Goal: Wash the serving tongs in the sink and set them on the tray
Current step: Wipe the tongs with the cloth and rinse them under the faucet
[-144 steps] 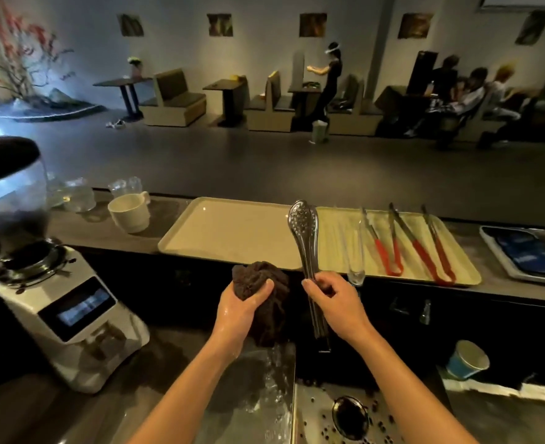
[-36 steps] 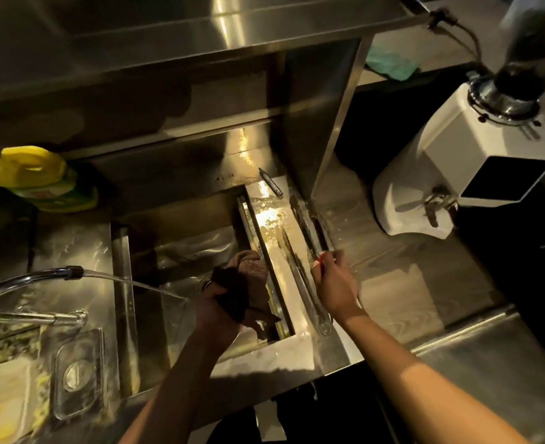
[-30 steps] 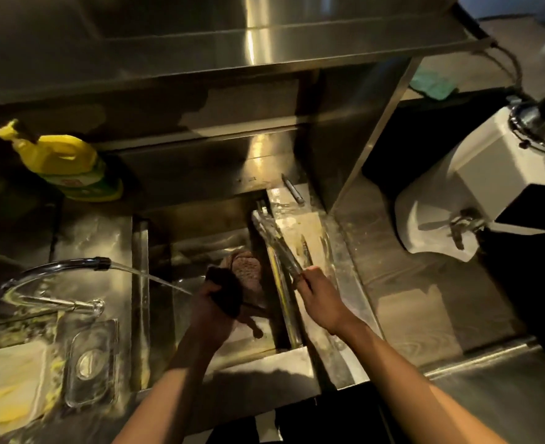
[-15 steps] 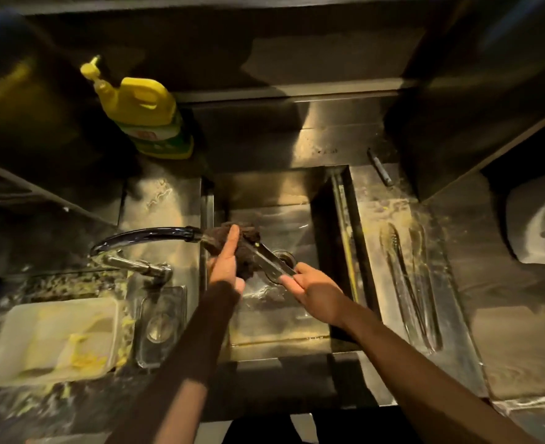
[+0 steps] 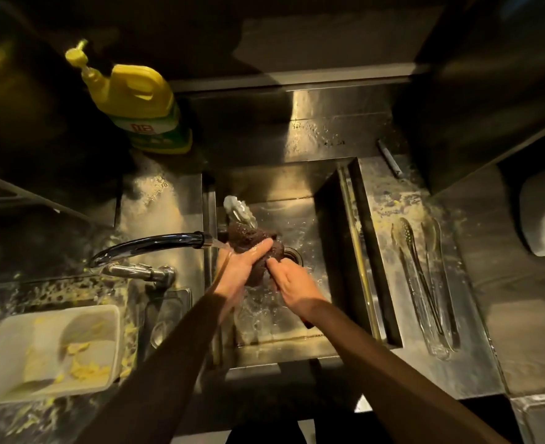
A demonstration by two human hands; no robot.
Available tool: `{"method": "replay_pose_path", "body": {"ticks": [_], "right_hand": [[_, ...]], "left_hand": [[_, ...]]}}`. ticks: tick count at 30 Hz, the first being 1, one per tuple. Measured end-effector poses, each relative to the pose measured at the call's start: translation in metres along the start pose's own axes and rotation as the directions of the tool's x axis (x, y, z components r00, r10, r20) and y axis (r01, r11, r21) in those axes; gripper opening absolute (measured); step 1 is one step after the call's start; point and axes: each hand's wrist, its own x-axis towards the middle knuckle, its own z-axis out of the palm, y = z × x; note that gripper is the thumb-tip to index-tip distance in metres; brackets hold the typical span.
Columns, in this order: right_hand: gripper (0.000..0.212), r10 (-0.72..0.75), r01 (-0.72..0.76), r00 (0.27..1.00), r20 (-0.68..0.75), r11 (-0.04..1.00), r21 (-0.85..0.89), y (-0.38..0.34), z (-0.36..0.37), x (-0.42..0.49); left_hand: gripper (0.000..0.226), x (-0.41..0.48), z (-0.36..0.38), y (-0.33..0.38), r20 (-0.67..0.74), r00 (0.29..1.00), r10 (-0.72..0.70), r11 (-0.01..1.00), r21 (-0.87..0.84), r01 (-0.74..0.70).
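Left grip [image 5: 244, 267] curled round dark cloth [image 5: 248, 238], cloth wrapped on tongs [image 5: 237, 208] under tap [image 5: 155, 243] stream, likely to scrub and rinse together. Right grip [image 5: 292, 283] apparently pinches hidden handle end, steadying. Tongs head juts just beyond left grip, over sink [image 5: 264, 184]. Tray unseen.

**Dim, warm light with hard glare on wet steel**

You are working under weak yellowish light. The brightest patches lie on the far wall of the sink [image 5: 274, 184] and on the wet counter [image 5: 383, 200] to its right, where the steel throws back hard glare. The far corners and the left side drop into near-black shadow. The head of the tongs [image 5: 236, 208] is smeared by motion blur, and the dark cloth [image 5: 245, 240] shows little detail. Your left hand [image 5: 242, 267] and right hand [image 5: 292, 282] are lit and fairly sharp. Straight edges bow toward the borders.
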Motion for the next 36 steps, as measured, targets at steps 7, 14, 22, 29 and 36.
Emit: {"method": "replay_pose_path", "body": {"ticks": [7,14,22,29,36], "right_hand": [[0.05,-0.099,0.169,0.973,0.209,0.92,-0.353,0.034,-0.055,0.001],[0.053,0.008,0.015,0.993,0.115,0.98,-0.198,0.007,-0.024,-0.001],[0.052,-0.07,0.111,0.976,0.207,0.975,-0.193,0.024,-0.041,-0.007],[0.071,-0.131,0.302,0.94,0.314,0.745,-0.594,0.034,-0.097,-0.011],[0.046,-0.103,0.103,0.995,0.009,0.988,-0.115,0.04,-0.066,-0.026]], "left_hand": [[0.034,0.005,-0.017,0.021,-0.162,0.987,-0.007,0.962,-0.272,-0.038],[0.03,-0.006,0.011,-0.003,-0.251,0.967,-0.051,0.975,-0.22,-0.006],[0.033,-0.004,-0.013,0.008,-0.211,0.977,0.028,0.989,-0.136,-0.057],[0.032,-0.006,-0.033,0.016,-0.041,0.963,0.267,0.883,0.41,-0.227],[0.018,-0.004,-0.024,0.005,-0.183,0.975,-0.124,0.877,-0.481,0.021]]}}
